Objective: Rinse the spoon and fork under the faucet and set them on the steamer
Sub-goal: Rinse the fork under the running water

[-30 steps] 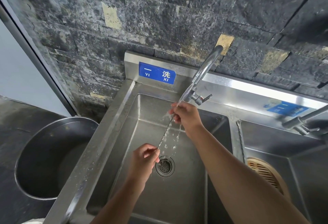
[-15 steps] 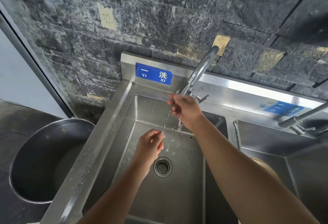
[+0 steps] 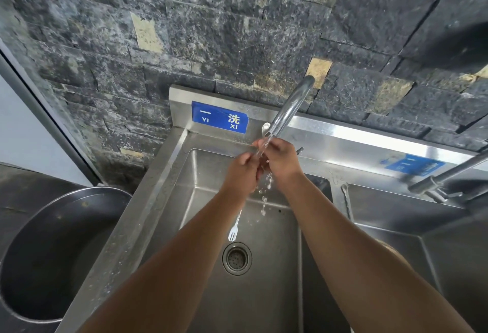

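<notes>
Since a sec ago both hands, left (image 3: 241,171) & right (image 3: 281,159), have risen to the curved steel faucet (image 3: 289,110), grips closed on the thin metal fork (image 3: 233,229) dangling below, silver spoon (image 3: 264,129) prob. above: rinsing underway.

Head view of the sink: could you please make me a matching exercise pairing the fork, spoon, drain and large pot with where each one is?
Things:
1. fork
2. spoon
3. drain
4. large pot

Places:
A. left of the sink, outside it
B. bowl up, beside the faucet spout
C. tines down, hanging over the basin
D. set in the basin floor

Pairs: 1-C, 2-B, 3-D, 4-A
</notes>
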Demonstrator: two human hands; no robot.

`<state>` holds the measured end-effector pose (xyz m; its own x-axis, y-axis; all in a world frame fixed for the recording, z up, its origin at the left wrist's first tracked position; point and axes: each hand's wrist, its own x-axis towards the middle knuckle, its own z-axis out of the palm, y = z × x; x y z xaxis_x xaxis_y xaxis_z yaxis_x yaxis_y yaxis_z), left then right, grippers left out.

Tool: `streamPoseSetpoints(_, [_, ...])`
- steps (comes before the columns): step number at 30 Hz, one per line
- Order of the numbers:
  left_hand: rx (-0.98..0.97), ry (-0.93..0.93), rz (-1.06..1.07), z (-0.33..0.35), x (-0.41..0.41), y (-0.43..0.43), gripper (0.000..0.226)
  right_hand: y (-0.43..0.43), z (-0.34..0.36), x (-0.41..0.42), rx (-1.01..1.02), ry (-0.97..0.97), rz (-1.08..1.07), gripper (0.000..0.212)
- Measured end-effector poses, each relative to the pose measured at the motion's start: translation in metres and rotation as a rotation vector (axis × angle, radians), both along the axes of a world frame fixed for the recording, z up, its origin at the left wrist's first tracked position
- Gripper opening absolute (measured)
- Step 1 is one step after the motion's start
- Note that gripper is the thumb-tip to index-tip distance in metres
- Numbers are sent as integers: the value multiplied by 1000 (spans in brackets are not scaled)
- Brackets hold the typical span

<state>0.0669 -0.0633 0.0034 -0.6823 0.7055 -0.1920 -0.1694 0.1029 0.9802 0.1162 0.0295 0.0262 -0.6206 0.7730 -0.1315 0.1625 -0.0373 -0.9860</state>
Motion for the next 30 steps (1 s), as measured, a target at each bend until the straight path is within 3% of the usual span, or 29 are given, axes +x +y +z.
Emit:
streamPoseSetpoints(12, [33, -117, -13, -6, 5, -15, 37, 14, 8, -13, -8, 12, -41, 19])
streamPoseSetpoints(16, [37, -103, -39, -15, 5, -31, 39, 16, 9, -19, 33, 7, -22, 7])
streamPoseSetpoints(21, [-1, -13, -96, -21, -2, -46, 35, 28, 17, -20, 72, -37, -42, 20])
streamPoseSetpoints(30, [16, -31, -172, -32, 7, -50, 32, 39, 17, -22, 55, -47, -96, 29])
